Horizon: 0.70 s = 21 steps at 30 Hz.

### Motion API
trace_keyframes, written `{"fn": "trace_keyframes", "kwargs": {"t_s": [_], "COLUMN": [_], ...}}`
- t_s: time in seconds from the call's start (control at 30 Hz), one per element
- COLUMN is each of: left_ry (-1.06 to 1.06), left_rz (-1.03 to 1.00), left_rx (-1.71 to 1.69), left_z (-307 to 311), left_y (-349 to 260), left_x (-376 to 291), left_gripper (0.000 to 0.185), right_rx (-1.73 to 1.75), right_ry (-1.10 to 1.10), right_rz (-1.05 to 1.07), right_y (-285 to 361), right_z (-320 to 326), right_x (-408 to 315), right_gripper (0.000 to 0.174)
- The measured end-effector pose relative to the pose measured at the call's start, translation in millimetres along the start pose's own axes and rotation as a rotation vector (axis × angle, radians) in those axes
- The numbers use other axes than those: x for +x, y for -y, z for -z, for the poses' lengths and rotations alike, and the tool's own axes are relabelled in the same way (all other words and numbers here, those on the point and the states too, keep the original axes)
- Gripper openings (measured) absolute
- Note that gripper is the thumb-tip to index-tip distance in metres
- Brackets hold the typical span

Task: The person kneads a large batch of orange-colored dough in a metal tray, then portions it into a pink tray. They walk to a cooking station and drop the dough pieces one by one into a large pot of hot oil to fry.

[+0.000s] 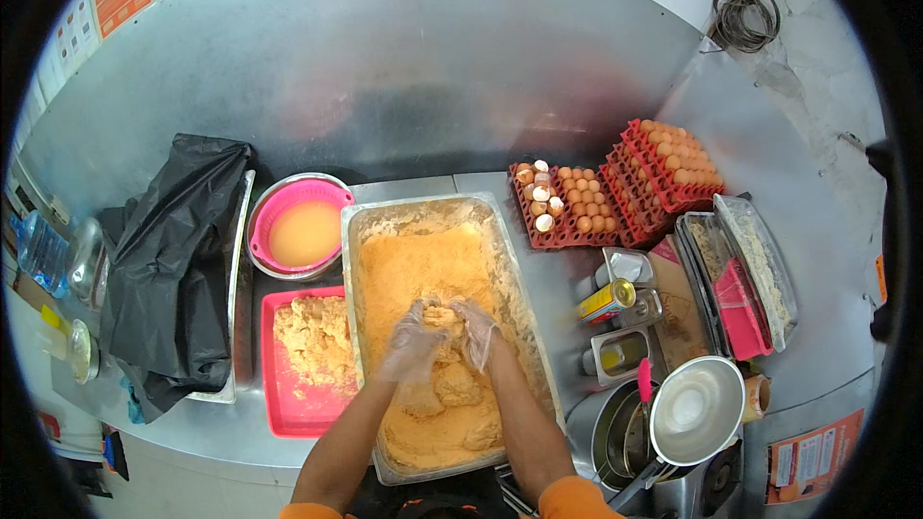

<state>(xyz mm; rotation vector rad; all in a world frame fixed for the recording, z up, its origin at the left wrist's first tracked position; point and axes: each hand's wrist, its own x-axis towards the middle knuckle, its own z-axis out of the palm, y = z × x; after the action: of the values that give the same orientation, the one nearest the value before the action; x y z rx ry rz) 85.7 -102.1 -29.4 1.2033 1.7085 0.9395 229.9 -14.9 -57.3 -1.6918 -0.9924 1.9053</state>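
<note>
A deep metal pan [520,288] stands before me, holding orange-tinted breading flour [425,259]. Over its middle, my left hand [414,342] and my right hand [478,331], both in clear plastic gloves, grip a flour-coated piece of food [441,317] between their fingers. What lies under the coating cannot be made out. More coated lumps [458,383] rest in the flour just below my hands. Left of the pan, a pink tray [306,424] carries a heap of coated pieces [314,337]. Behind that tray, a pink strainer basket [268,220] sits in a metal bowl with cloudy yellowish liquid [306,234].
Egg trays [570,238] with whole eggs and broken shells stand at the back right, beside stacked full trays [670,166]. Pots with a frying pan [696,411], a yellow can [609,300] and plastic containers [757,274] crowd the right. Black plastic [173,281] covers a container at left.
</note>
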Motion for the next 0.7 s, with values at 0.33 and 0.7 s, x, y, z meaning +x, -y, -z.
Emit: {"fn": "trace_keyframes", "kwargs": {"t_s": [0.33,0.7], "left_ry": [0.223,0.224], "left_rz": [0.086,-0.024], "left_rx": [0.914,0.773], "left_z": [32,12], "left_y": [9,15], "left_x": [7,-4], "left_gripper": [0.093,0.074], "right_rx": [-1.573,-1.274], "right_ry": [0.038,0.195], "right_rz": [0.227,0.281], "right_y": [39,9], "right_z": [-5,-17], "right_x": [-46,-43], "right_gripper": [0.061,0.084]}}
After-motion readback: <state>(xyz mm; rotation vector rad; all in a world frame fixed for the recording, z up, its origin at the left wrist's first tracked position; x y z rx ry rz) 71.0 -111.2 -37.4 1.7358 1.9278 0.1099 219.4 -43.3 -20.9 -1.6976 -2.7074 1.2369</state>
